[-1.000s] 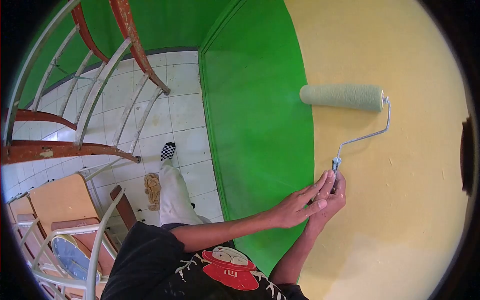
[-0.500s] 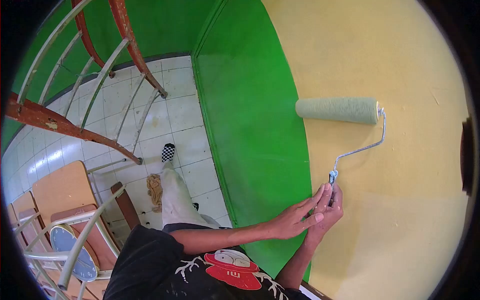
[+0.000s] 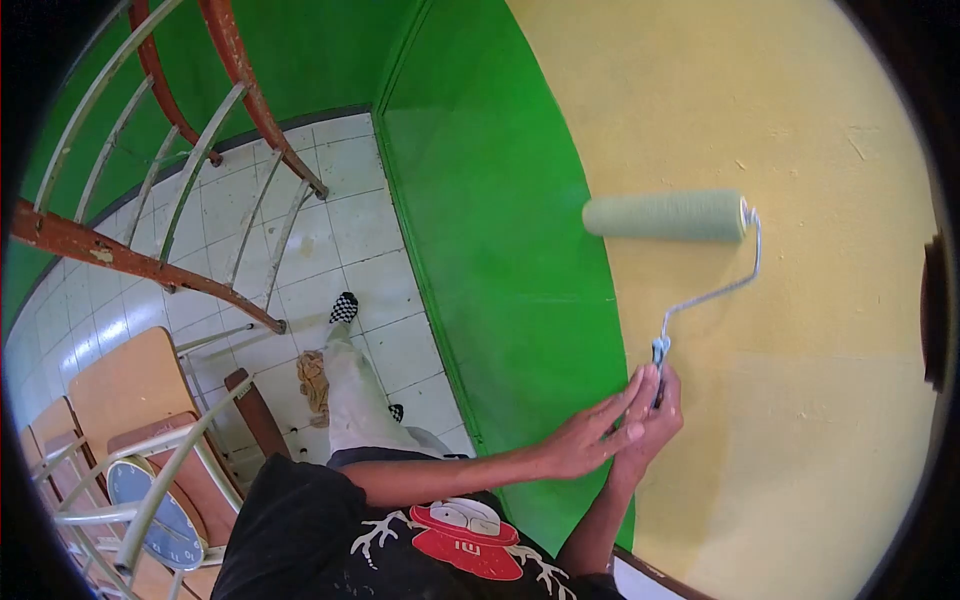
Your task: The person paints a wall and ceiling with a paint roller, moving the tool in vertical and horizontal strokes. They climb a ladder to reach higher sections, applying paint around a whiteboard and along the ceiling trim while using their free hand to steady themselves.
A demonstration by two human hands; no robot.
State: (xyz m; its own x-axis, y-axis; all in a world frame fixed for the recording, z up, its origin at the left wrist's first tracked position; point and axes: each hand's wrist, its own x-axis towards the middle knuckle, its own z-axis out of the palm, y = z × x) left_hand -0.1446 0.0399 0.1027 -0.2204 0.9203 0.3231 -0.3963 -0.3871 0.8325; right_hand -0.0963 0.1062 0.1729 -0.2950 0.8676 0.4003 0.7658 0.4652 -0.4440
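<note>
A paint roller (image 3: 665, 217) with a pale greenish-yellow sleeve lies against the yellow upper wall, its left end at the border with the green paint. From its right end a bent wire frame runs down to the handle (image 3: 658, 372). My right hand (image 3: 655, 428) is closed around that handle, most of which is hidden in the fingers. My left hand (image 3: 592, 436) is closed over it from the left, fingertips against the handle and overlapping my right hand.
On the left, a red-brown frame with metal rungs (image 3: 150, 270) stands on the white tiled floor (image 3: 380, 285). Stacked chairs (image 3: 135, 385) and a round clock (image 3: 155, 510) sit at lower left. A brown rag (image 3: 313, 385) lies beside my leg. A dark object (image 3: 932, 315) is at the wall's right edge.
Both hands and the roller appear slightly further left in view, while the floor items sit a little lower; the view has shifted slightly. The grip looks the same.
</note>
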